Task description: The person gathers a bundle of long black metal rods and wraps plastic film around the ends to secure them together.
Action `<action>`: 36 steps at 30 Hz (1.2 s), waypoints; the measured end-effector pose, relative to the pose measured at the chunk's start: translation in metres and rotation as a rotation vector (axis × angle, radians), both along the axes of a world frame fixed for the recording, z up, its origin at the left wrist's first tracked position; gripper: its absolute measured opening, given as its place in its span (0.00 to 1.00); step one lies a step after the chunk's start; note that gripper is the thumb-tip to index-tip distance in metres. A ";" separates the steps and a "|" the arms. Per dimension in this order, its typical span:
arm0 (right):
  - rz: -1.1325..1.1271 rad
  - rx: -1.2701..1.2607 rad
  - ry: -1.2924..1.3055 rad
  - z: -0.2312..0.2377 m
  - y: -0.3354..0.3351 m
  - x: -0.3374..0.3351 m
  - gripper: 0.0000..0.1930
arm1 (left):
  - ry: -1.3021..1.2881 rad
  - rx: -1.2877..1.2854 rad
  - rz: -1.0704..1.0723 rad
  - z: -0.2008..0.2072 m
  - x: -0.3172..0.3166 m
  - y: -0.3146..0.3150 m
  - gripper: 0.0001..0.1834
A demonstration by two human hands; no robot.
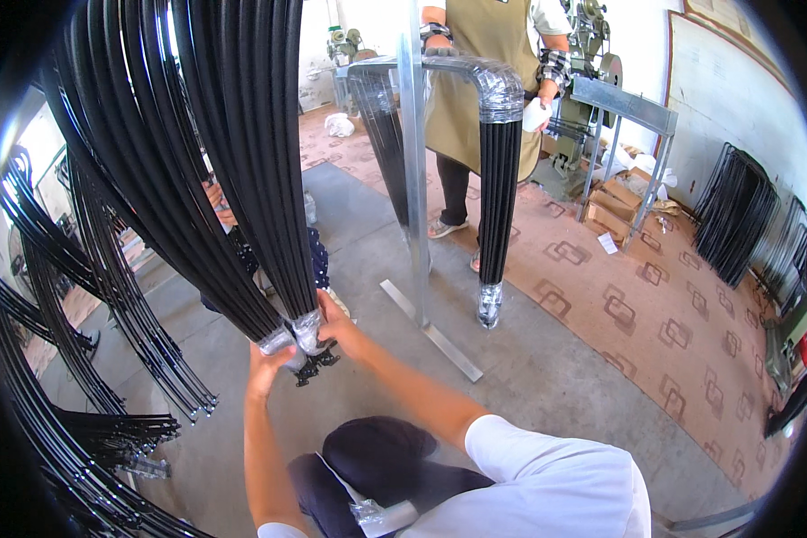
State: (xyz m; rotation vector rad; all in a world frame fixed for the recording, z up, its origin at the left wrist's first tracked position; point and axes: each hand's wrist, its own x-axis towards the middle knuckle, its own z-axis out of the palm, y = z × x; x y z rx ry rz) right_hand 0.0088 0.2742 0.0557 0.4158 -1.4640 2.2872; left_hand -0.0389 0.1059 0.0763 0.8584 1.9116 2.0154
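- Tubes (148,345) hang at far left, black and shiny.
- Two black bundles (260,193) slant down beside them, their film-wrapped lower ends side by side.
- Left hand (267,366) closes round the left bundle's end.
- Right hand (336,330) grips the right bundle's end.
- Film roll (390,518) lies on the lap (377,448).
- Post (412,179) stands near a wrapped frame (499,179), an aproned co-worker (475,103) behind it.

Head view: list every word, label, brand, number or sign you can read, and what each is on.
None can be read.
White paper on the floor: any print is too small to tell.
Cardboard box: no legible lettering.
Black tubes and their clear wrapping: no legible marking.
Carpet: linked shapes, a pattern rather than text.
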 end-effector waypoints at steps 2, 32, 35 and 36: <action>-0.018 0.069 0.044 0.001 0.006 -0.007 0.42 | 0.060 -0.051 -0.009 -0.001 -0.009 -0.003 0.37; -0.026 0.052 -0.074 0.009 0.030 -0.014 0.38 | 0.142 0.275 0.074 0.012 -0.010 -0.009 0.41; -0.105 0.207 -0.216 0.009 -0.001 -0.016 0.38 | 0.138 0.231 0.057 0.001 -0.011 0.016 0.32; -0.140 0.230 -0.145 0.010 0.002 -0.022 0.39 | 0.127 0.215 0.037 0.003 -0.013 0.019 0.32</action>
